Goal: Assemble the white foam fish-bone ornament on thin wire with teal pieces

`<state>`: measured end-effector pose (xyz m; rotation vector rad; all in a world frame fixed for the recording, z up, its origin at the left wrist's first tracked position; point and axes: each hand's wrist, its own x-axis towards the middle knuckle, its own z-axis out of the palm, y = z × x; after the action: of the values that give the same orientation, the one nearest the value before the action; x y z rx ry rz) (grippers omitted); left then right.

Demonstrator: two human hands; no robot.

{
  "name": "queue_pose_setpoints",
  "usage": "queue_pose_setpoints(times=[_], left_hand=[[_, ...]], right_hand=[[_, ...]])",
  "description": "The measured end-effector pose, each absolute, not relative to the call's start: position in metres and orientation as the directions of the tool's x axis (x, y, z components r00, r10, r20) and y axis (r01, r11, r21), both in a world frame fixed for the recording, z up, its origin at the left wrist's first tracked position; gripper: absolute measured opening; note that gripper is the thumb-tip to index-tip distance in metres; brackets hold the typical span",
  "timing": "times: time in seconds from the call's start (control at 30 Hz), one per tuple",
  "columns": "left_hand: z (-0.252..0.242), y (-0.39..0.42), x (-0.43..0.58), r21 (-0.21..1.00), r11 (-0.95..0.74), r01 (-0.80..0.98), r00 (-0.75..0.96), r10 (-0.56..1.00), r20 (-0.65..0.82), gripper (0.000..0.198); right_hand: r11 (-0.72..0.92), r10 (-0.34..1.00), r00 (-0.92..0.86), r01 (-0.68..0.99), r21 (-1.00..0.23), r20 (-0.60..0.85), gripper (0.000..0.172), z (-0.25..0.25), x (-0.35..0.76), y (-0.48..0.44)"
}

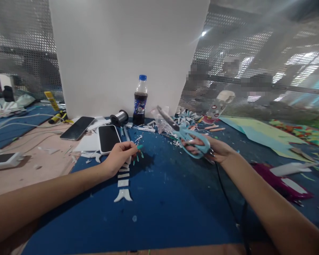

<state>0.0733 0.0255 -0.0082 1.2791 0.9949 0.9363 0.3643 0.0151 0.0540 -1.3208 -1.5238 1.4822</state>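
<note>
My right hand [210,147] grips a pair of light-blue-handled scissors [192,141] in the air, right of centre. Their blades point up and to the left. Low over the blue table surface, my left hand [123,154] has its fingers curled together, with teal tips that look like long nails. Whatever may lie between those fingers is hidden. Below it, short white strips [123,175] lie in a row, ending nearest me in a white fishtail-shaped piece [123,195]. The far end of the row is covered by my left hand.
Behind stand a cola bottle [140,102], a wire spool [119,118] and a heap of paper scraps [187,117]. Two phones, one white-framed [108,139] and one dark [77,128], lie left. Right are coloured sheets [257,131], a magenta pouch [281,182] and a black cable [225,194].
</note>
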Motion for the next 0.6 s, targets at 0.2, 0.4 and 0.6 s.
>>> queue_pose_setpoints(times=[0.2,0.4,0.6], left_hand=[[-0.009,0.033,0.066,0.999,-0.031,0.042,0.275,0.961,0.018,0.027],[-0.015,0.036,0.064,0.998,-0.050,0.032,0.259,0.965,0.040,0.024],[-0.017,0.032,0.063,0.977,-0.173,0.128,0.306,0.944,0.127,0.023]], right_hand=[[0.074,0.888,-0.460,0.159,-0.985,-0.007,0.050,0.037,0.334,0.008],[0.220,0.923,-0.385,0.482,-0.848,0.020,0.048,0.029,0.325,0.002],[0.359,0.933,-0.291,0.780,-0.513,0.210,0.035,0.018,0.317,0.000]])
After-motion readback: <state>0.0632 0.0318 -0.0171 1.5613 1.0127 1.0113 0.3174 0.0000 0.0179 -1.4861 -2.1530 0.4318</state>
